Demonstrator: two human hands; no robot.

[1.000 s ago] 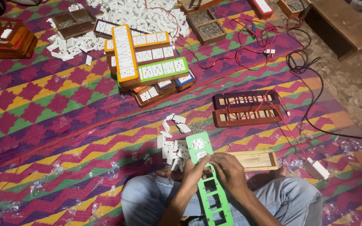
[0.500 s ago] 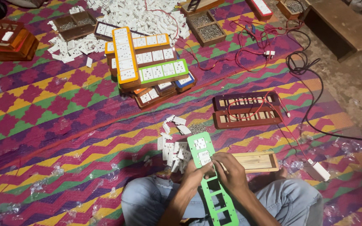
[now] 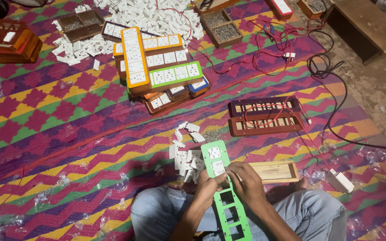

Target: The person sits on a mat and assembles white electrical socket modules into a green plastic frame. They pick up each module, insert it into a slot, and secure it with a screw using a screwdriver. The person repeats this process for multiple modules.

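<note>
zigzag woven mat (image 3: 68,147) on floor | stack of finished switch boards (image 3: 159,73) | two brown slotted frames (image 3: 264,116) with red wire (image 3: 269,67) | screw trays (image 3: 224,27) | black cable (image 3: 331,85) | wooden box (image 3: 275,172) near knee

Both hands (image 3: 231,180) grip green switch plate (image 3: 224,187) over lap; white switches (image 3: 186,156) beside.

Soft, even, fairly dim light with no hard shadows or glare shows the hands and what lies just beyond them sharply, while the far corners above them darken slightly, soften, and bend a little outward from wide-angle distortion.
</note>
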